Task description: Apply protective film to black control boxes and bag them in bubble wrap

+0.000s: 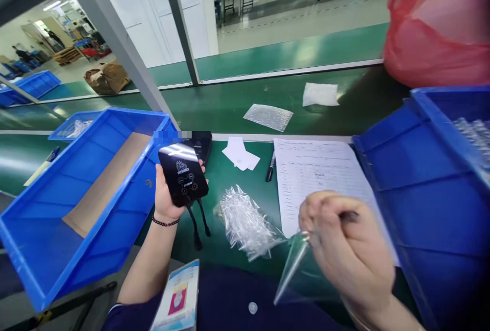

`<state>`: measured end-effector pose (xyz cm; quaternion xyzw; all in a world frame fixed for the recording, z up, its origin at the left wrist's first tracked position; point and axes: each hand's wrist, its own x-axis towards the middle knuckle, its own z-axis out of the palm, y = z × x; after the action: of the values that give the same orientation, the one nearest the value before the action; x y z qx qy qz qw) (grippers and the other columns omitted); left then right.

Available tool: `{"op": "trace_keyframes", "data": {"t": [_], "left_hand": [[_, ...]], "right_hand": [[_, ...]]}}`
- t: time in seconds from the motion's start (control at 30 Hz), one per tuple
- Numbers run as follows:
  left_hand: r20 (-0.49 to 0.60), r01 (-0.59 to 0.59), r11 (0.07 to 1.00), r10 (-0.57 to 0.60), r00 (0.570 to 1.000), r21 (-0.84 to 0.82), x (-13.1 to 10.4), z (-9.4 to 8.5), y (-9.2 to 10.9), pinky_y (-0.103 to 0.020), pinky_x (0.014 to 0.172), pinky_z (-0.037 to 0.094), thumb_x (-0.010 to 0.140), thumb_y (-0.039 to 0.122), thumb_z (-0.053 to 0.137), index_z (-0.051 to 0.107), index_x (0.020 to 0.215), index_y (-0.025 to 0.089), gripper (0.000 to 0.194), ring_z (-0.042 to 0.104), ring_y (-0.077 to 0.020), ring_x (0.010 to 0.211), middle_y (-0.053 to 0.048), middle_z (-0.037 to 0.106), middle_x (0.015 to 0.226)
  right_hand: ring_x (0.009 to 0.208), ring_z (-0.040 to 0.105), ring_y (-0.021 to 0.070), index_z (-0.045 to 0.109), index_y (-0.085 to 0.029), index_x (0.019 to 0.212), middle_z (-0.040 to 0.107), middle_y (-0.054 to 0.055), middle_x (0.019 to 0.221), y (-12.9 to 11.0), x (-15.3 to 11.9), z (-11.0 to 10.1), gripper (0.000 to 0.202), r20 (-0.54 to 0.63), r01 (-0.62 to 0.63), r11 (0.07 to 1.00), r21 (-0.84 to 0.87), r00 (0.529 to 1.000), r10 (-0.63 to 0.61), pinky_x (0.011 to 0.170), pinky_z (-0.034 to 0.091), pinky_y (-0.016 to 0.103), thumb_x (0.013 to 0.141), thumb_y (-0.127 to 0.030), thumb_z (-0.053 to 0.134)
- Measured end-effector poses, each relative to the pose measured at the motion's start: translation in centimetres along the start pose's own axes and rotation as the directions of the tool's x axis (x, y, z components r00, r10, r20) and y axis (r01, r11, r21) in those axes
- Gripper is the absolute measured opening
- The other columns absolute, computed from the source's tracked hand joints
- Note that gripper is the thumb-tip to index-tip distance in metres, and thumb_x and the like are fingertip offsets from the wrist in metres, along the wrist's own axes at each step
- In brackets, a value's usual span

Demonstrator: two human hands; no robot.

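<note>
My left hand [168, 196] holds a flat black device [182, 173] with white printed markings, its glossy face up. Two short black cables [195, 226] hang from its lower edge. Another black device [202, 145] sits just behind it, partly hidden. My right hand [344, 239], slightly blurred, pinches a clear plastic bag [296, 270] over the lower edge of the paper sheet. Between my hands, a pile of clear plastic bags [248, 224] lies on the green work surface [214, 249].
An open blue bin [92, 122] holding cardboard stands left; another blue bin [390, 183] is at right. White cards [240, 153], a black marker [270, 168] and a printed sheet [317, 178] lie between. Bubble-wrap pouches [268, 117] and a red bag [436, 35] are behind.
</note>
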<state>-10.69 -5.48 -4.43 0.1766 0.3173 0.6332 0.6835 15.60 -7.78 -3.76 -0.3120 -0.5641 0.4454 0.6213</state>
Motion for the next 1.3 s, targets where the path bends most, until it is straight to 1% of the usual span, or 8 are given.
{"op": "trace_keyframes", "data": {"t": [0.1,0.3,0.4,0.53,0.67,0.93,1.13,1.3], "left_hand": [[-0.027,-0.063,0.996,0.065,0.998,0.068,0.0,-0.3,1.1,-0.051,0.093,0.05,0.091,0.071,0.026,0.057,0.128,0.014,0.075,0.062,-0.0301,0.11,-0.017,0.062,0.124],[-0.021,-0.09,0.991,0.092,0.995,0.099,0.0,1.2,1.7,-0.056,0.099,0.044,0.09,0.071,0.028,0.051,0.135,0.013,0.077,0.054,-0.0353,0.122,-0.018,0.059,0.129],[0.008,-0.102,0.992,0.102,0.995,0.074,0.1,2.7,1.7,-0.054,0.104,0.04,0.09,0.07,0.033,0.05,0.135,0.012,0.076,0.05,-0.0352,0.127,-0.019,0.058,0.131],[0.068,-0.104,0.99,0.098,0.993,0.095,2.1,6.0,-0.6,-0.051,0.104,0.041,0.089,0.071,0.033,0.055,0.131,0.012,0.075,0.054,-0.0338,0.122,-0.017,0.062,0.126],[0.254,-0.077,0.804,-0.094,0.963,0.589,8.8,9.5,-4.1,-0.047,0.097,0.047,0.091,0.071,0.022,0.065,0.115,0.012,0.078,0.057,-0.0328,0.116,-0.016,0.067,0.115],[0.341,-0.313,0.308,-0.041,0.939,0.898,24.4,13.8,-7.1,-0.043,0.09,0.051,0.093,0.036,0.056,0.059,0.116,0.016,0.031,0.059,-0.0218,0.104,-0.01,0.058,0.12],[0.379,-0.375,0.208,0.02,0.925,0.903,26.6,13.0,-11.9,-0.041,0.089,0.052,0.092,0.037,0.058,0.058,0.118,0.016,0.033,0.059,-0.0228,0.105,-0.009,0.057,0.121],[0.327,-0.364,0.302,0.168,0.93,0.881,26.5,12.2,-10.7,-0.043,0.089,0.051,0.093,0.035,0.057,0.059,0.115,0.016,0.029,0.059,-0.0217,0.104,-0.009,0.058,0.119]], "right_hand": [[0.056,0.048,0.0119,0.048,-0.022,0.088,0.051,0.0,0.074,3.4,0.6,0.3,0.008,0.183,-0.06,0.909,-0.413,0.972,0.148,0.048,0.04,0.024,0.096,-0.023,0.049],[0.081,0.058,0.0234,0.057,-0.018,0.082,0.063,0.01,0.085,10.7,-1.1,3.4,0.019,0.48,0.334,0.394,-0.856,0.797,0.366,0.053,0.043,0.029,0.085,-0.001,0.049],[0.106,0.056,0.0286,0.06,-0.016,0.092,0.065,0.013,0.102,9.4,-0.2,2.8,0.013,0.498,0.284,0.556,-0.781,0.82,0.281,0.086,0.049,0.044,0.086,-0.008,0.052],[0.109,0.059,0.0231,0.055,-0.017,0.111,0.062,0.013,0.117,6.1,1.8,1.6,0.029,0.459,-0.251,0.937,-0.242,0.821,0.339,0.092,0.048,0.042,0.091,-0.037,0.056],[0.048,0.05,0.006,0.055,-0.016,0.094,0.056,-0.003,0.067,5.6,2.6,0.7,0.041,0.466,-0.659,0.672,0.337,0.737,0.489,0.05,0.041,0.021,0.081,-0.053,0.067],[0.04,0.024,0.0005,0.054,-0.017,0.084,0.036,-0.009,0.058,7.5,3.3,-3.7,0.036,-0.153,-0.33,0.77,0.547,0.864,0.479,0.042,0.023,0.017,0.08,-0.048,0.072],[0.039,0.036,0.0031,0.055,-0.019,0.087,0.045,-0.007,0.06,8.0,3.4,-4.1,0.043,-0.317,-0.247,0.82,0.517,0.834,0.451,0.037,0.027,0.017,0.075,-0.057,0.073],[0.037,0.031,0.0015,0.055,-0.019,0.087,0.046,-0.007,0.059,7.7,3.6,-4.3,0.047,-0.378,-0.251,0.838,0.485,0.804,0.459,0.035,0.023,0.015,0.07,-0.057,0.076]]}}
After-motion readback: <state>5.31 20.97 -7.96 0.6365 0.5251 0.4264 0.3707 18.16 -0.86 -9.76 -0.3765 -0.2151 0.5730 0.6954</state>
